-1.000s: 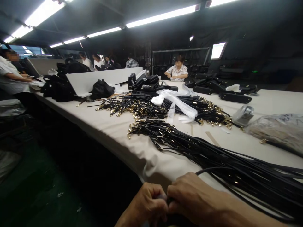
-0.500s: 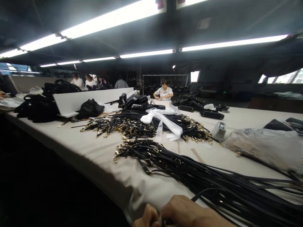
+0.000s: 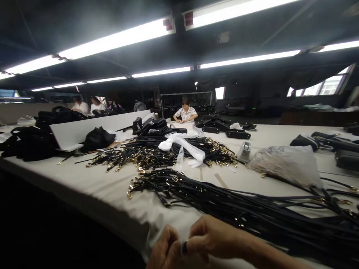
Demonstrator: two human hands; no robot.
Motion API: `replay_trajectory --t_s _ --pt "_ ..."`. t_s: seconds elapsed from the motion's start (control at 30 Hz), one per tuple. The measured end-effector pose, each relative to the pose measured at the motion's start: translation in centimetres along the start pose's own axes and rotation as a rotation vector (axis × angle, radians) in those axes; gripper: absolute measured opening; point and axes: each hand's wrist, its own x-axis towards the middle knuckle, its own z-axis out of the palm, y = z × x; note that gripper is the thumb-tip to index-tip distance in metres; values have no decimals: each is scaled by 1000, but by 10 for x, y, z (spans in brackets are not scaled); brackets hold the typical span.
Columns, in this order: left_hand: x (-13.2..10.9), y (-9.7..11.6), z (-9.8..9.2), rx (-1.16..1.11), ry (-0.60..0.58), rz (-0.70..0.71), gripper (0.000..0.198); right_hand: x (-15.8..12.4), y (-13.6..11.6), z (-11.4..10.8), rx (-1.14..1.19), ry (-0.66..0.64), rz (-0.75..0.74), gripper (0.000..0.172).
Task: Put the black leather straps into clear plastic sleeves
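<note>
My hands meet at the near edge of the bench (image 3: 106, 186). The left hand (image 3: 164, 251) and right hand (image 3: 214, 236) are both pinched on a small dark piece (image 3: 184, 247), just in front of the heap of black straps (image 3: 252, 213).

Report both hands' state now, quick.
Left hand: closed, pinching a small black piece; what it is cannot be told.
Right hand: closed, pinching the same piece.

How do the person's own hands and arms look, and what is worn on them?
Both the left hand and the right hand are bare, without gloves. The right forearm is uncovered too: no sleeve, watch or bracelet shows. On the left, only the hand is in view.
</note>
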Motion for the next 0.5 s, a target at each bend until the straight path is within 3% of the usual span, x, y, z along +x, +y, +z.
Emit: replay_trajectory --t_s 0.13,0.2,0.27,0.37,0.5 --pt "3 18 -5 -30 -180 13 53 -11 4 -20 244 -202 -71 43" --pt "6 20 -2 -66 -227 7 56 -14 5 -25 255 -186 -61 54" --pt "10 21 2 -44 -194 27 56 -15 6 -26 166 -81 -38 58" --pt "15 27 7 23 -158 57 52 -15 7 -25 46 48 3 47" --pt "20 33 5 45 -223 54 53 -21 6 -28 41 13 22 24"
